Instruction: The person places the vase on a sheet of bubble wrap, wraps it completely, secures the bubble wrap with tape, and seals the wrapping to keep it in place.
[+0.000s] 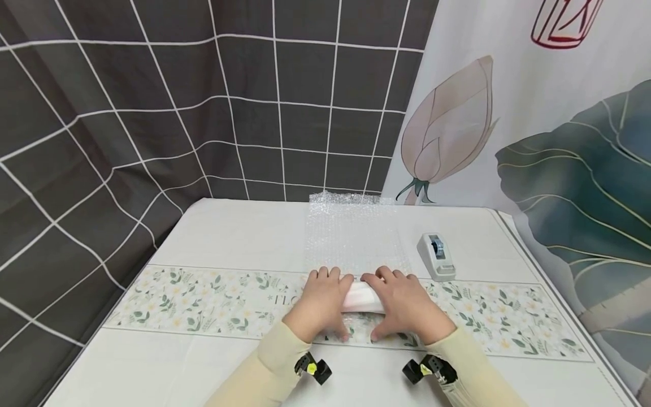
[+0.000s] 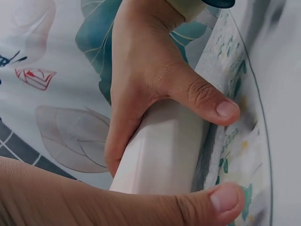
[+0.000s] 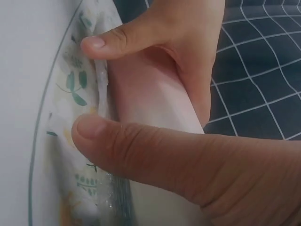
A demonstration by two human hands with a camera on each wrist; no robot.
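Between both hands a smooth white object (image 1: pixel 363 298) with long, slightly angled sides lies crosswise on a sheet of clear bubble wrap (image 1: pixel 353 232). Its exact kind cannot be told, as the hands cover both ends. My left hand (image 1: pixel 321 302) grips the left end, fingers over the far side and thumb on the near side. The right hand (image 1: pixel 404 305) holds the right end in the same way. In the left wrist view the white object (image 2: pixel 162 146) shows a broad pale face. The bubble wrap's near edge (image 3: pixel 109 197) lies beside it in the right wrist view.
A white tape dispenser (image 1: pixel 437 257) stands to the right of the bubble wrap. The white table cover (image 1: pixel 229 232) has a flowered band (image 1: pixel 203 299) across it. A dark checked curtain (image 1: pixel 244 130) hangs behind and left, a printed white curtain (image 1: pixel 513 102) on the right.
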